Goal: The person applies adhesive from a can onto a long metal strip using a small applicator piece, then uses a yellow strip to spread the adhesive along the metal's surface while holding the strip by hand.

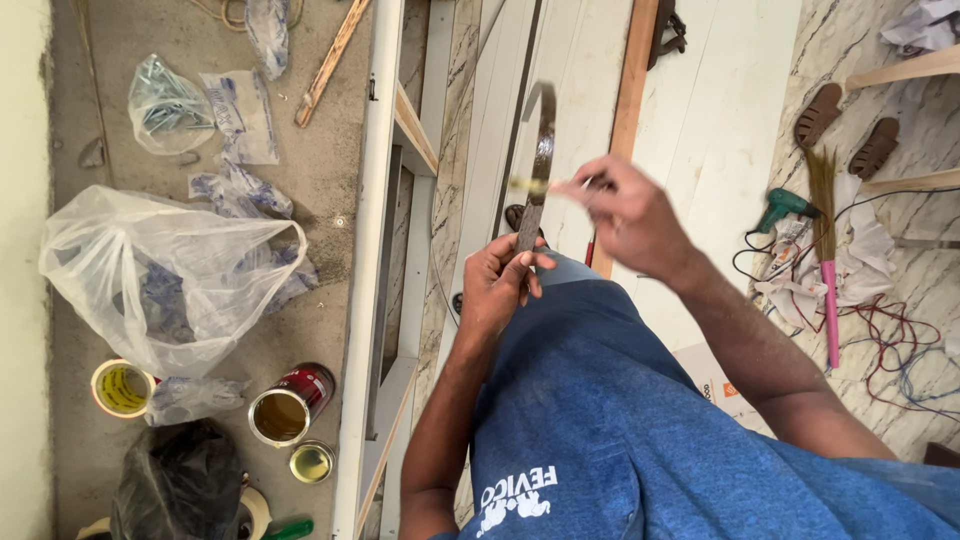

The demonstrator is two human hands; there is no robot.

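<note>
A long, dark curved metal strip [540, 160] stands nearly upright in front of the person's chest, its top bent over like a hook. The left hand [503, 283] has its grip closed around the strip's lower end, fingers wrapped tight. The right hand [625, 215] meets the strip partway up, its grip pinched shut on a small pale, blurred thing [535, 186] pressed against the metal; what that thing is cannot be told.

Below and behind lie white panels [700, 120] and a wooden batten [630, 110] on the marble floor [880, 230]. Toward the floor's right side are a green drill [783, 206], a pink-handled broom [828, 270], tangled wires [900, 345] and two sandals [845, 130].

On the concrete ledge [320, 170] to the left sit a clear plastic bag [165, 275], an open red tin [290, 403], a small round lid [311, 461], a roll of tape [121, 388] and a black bag [180, 485].
</note>
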